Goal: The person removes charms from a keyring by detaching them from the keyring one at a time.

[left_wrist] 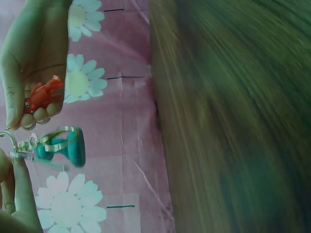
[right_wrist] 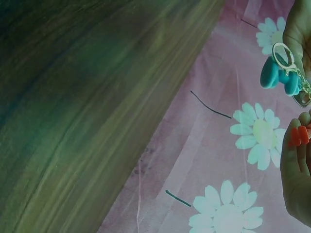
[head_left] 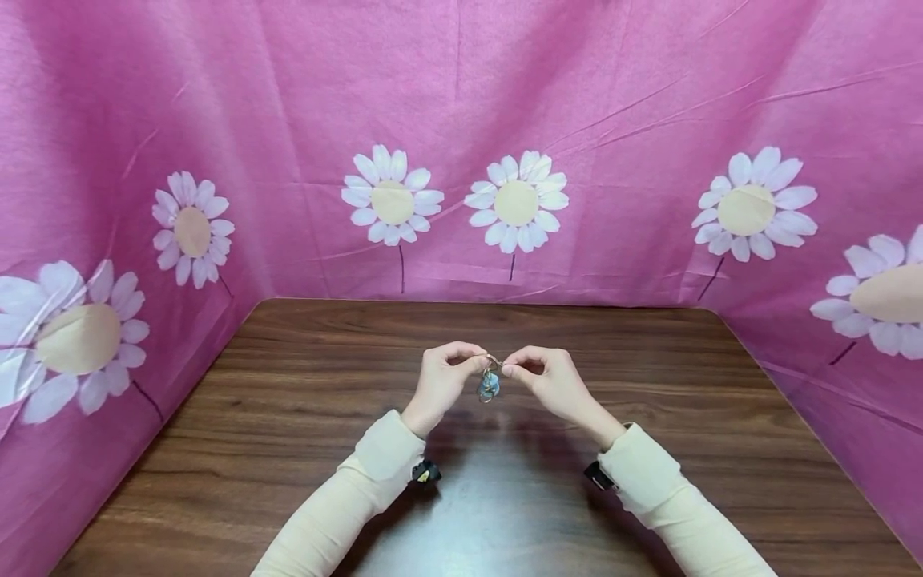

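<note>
Above the middle of the table [head_left: 216,449], held up between your two hands, is a small keychain [head_left: 489,386], its teal charm [left_wrist: 76,148] hanging below the metal fittings. Your left hand [head_left: 440,385] pinches those fittings near the top, while your right hand [head_left: 558,385] has its fingers curled round a red figure [left_wrist: 43,95], its thumb tip beside a gold-coloured hoop [left_wrist: 13,138]; you cannot tell from these views whether that thumb also grips the hoop. Expect everything to be light, so weight should matter less than looseness: the chain [right_wrist: 303,83] is linked and limp, and the charm and the larger key ring [right_wrist: 275,52] beside it are likely to swing with any quick turn of the wrist. Both the charm and the figure look smooth, moulded and fairly firm, probably tough enough for a squeeze but apt to slide from a careless fingertip. The metal looks stiff, thin and rather slick, and gives you the steadiest hold: pinch the hoop squarely on its rim with thumb and forefinger, leave the charm to dangle, and keep the figure tucked against your palm so that the fingertips do only fine work.
</note>
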`<state>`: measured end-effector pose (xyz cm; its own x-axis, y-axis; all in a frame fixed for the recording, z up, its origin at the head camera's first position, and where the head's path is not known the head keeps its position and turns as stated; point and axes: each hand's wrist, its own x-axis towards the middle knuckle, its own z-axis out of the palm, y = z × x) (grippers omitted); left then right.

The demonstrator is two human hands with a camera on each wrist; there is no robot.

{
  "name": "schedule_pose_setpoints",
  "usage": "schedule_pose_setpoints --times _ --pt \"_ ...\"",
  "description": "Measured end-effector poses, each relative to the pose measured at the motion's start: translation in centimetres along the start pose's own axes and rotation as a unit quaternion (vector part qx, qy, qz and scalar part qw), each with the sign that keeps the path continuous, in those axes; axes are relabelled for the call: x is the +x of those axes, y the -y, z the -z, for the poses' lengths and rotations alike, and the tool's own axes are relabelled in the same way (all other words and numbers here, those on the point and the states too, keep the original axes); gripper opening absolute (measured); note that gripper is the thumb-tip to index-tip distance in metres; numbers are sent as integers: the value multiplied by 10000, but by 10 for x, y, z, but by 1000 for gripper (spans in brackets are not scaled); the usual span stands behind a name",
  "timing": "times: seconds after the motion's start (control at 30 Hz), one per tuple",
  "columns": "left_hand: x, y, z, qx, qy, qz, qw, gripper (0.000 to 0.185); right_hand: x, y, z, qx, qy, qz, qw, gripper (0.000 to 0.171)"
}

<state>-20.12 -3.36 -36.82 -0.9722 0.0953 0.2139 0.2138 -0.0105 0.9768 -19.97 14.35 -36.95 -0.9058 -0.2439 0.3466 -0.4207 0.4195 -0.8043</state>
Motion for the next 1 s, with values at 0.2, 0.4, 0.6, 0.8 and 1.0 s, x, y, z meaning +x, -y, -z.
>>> schedule_pose_setpoints --times 0.2,0.4,0.6,0.8,1.0 --pt "7 17 -1 -476 -43 531 9974 16 -1 -4 -2 150 16 -119 9998 4" --pt "2 10 1 -299 291 291 9987 15 -2 -9 -2 -124 20 -136 9998 7" --pt "-6 0 3 118 508 28 9986 13 -4 -6 -1 -372 -7 34 9993 5" --pt "-6 5 4 338 964 8 9948 17 -6 -2 -1 -1470 -33 770 9861 5" --pt "-2 6 5 783 1301 -257 9881 16 -3 2 -1 -1884 -40 877 9782 4"
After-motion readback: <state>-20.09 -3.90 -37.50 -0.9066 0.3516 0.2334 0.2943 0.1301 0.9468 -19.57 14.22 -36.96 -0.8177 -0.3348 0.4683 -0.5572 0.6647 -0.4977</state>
